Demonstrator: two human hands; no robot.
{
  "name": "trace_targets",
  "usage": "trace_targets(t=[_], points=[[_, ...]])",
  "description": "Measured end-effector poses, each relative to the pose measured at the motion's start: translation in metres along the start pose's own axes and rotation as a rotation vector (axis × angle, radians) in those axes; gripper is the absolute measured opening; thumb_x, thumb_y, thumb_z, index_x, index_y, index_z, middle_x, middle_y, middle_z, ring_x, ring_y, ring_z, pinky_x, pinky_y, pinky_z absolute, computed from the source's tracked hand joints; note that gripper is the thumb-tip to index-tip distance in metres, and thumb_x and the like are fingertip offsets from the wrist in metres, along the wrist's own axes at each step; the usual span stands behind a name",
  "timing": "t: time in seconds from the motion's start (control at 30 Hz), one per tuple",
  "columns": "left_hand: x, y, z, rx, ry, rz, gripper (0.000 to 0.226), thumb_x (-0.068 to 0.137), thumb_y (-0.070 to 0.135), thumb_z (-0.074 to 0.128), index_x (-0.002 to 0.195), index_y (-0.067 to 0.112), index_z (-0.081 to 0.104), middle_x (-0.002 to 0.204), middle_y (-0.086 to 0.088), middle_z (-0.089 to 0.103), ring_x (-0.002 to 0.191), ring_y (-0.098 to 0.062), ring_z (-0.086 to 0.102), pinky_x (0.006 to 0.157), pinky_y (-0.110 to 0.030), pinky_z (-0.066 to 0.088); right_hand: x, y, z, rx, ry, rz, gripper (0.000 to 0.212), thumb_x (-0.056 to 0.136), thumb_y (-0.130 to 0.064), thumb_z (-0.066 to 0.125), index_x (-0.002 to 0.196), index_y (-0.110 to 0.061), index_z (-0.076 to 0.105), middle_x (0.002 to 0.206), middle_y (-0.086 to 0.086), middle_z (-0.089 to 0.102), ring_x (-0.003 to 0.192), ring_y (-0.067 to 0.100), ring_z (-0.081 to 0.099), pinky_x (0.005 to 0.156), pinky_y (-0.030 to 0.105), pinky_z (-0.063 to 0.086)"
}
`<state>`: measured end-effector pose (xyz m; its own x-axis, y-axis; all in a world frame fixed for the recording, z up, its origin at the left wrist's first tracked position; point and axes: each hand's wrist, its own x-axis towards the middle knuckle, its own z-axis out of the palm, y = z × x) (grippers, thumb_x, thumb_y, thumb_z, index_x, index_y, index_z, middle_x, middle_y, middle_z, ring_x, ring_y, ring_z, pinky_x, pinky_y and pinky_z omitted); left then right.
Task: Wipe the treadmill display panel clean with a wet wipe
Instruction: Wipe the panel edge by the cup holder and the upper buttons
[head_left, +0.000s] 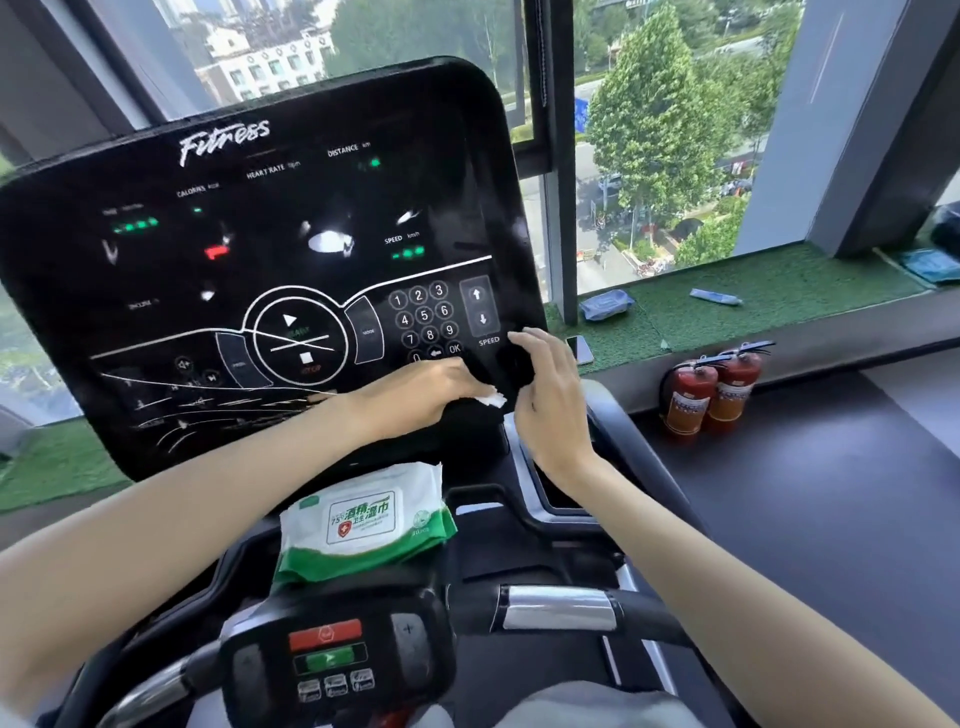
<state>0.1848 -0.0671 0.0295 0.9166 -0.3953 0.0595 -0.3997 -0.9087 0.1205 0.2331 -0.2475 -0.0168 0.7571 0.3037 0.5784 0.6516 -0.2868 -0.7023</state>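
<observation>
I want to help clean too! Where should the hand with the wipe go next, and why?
Probably slide the left hand and its wipe up across the keypad: they sit at the lower right corner of the display panel, most of which lies above and to the left.

Strong daylight comes through the windows (649, 156) behind the display panel (291, 208), leaving the far buildings (260, 62) hazy and pale. The glossy black panel throws back white glare patches near its middle, and its small lettering smears. Light on the arms (182, 519) is even, with soft shadows only beneath them. The wet wipe (491, 400) is blown out to a plain white patch. The wide lens bows the window frames (556, 156) and stretches the corners; detail is soft.
</observation>
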Motion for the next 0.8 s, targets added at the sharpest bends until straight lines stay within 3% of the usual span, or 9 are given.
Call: trace_targets(t=[0.1, 0.23, 0.37, 0.5, 0.7, 0.8], points=[[-0.008, -0.005, 0.005, -0.104, 0.010, -0.094, 0.059, 0.080, -0.015, 0.048, 0.125, 0.021, 0.060, 0.112, 0.002, 0.063, 0.105, -0.010, 0.056, 0.095, -0.026, 0.045, -0.006, -0.013, 0.009, -0.009, -0.025, -0.056, 0.058, 0.065, 0.009, 0.037, 0.119, -0.004, 0.054, 0.111, 0.010, 0.060, 0.104, 0.022, 0.049, 0.095, 0.029, 0.036], [-0.023, -0.015, 0.010, -0.174, 0.019, -0.135, 0.057, 0.082, -0.014, 0.047, 0.126, 0.021, 0.059, 0.115, -0.002, 0.062, 0.111, -0.012, 0.055, 0.098, -0.031, 0.043, -0.014, -0.019, 0.022, -0.004, -0.078, -0.023, 0.060, 0.064, 0.014, 0.039, 0.119, -0.004, 0.053, 0.102, 0.008, 0.062, 0.095, 0.024, 0.052, 0.087, 0.036, 0.042], [-0.051, -0.029, 0.012, -0.191, 0.056, -0.243, 0.061, 0.086, -0.013, 0.044, 0.134, 0.025, 0.049, 0.101, -0.002, 0.058, 0.097, -0.015, 0.057, 0.089, -0.034, 0.047, -0.021, -0.040, 0.037, -0.033, -0.107, -0.013, 0.061, 0.065, 0.018, 0.041, 0.120, -0.005, 0.052, 0.100, 0.008, 0.061, 0.095, 0.025, 0.053, 0.088, 0.033, 0.040], [-0.084, -0.041, 0.011, -0.166, 0.052, -0.193, 0.056, 0.083, -0.013, 0.047, 0.128, 0.021, 0.056, 0.114, -0.001, 0.059, 0.106, -0.016, 0.057, 0.093, -0.034, 0.046, -0.028, -0.060, 0.060, -0.045, -0.155, -0.016, 0.060, 0.068, 0.016, 0.041, 0.122, -0.008, 0.051, 0.100, 0.007, 0.061, 0.096, 0.024, 0.054, 0.084, 0.030, 0.040], [-0.129, -0.065, 0.001, -0.109, 0.055, -0.155, 0.062, 0.076, -0.019, 0.048, 0.124, 0.019, 0.059, 0.112, 0.000, 0.063, 0.104, -0.015, 0.054, 0.094, -0.028, 0.044, -0.046, -0.091, 0.098, -0.119, -0.257, -0.111, 0.056, 0.070, 0.013, 0.043, 0.121, -0.010, 0.053, 0.093, 0.010, 0.062, 0.084, 0.028, 0.059, 0.065, 0.034, 0.048], [-0.153, -0.078, -0.002, -0.128, 0.025, -0.188, 0.068, 0.073, -0.021, 0.045, 0.124, 0.021, 0.059, 0.113, -0.001, 0.061, 0.107, -0.013, 0.056, 0.095, -0.029, 0.046, -0.049, -0.104, 0.117, -0.148, -0.284, -0.138, 0.055, 0.070, 0.007, 0.040, 0.120, -0.011, 0.054, 0.091, 0.011, 0.062, 0.081, 0.030, 0.060, 0.065, 0.036, 0.050]])
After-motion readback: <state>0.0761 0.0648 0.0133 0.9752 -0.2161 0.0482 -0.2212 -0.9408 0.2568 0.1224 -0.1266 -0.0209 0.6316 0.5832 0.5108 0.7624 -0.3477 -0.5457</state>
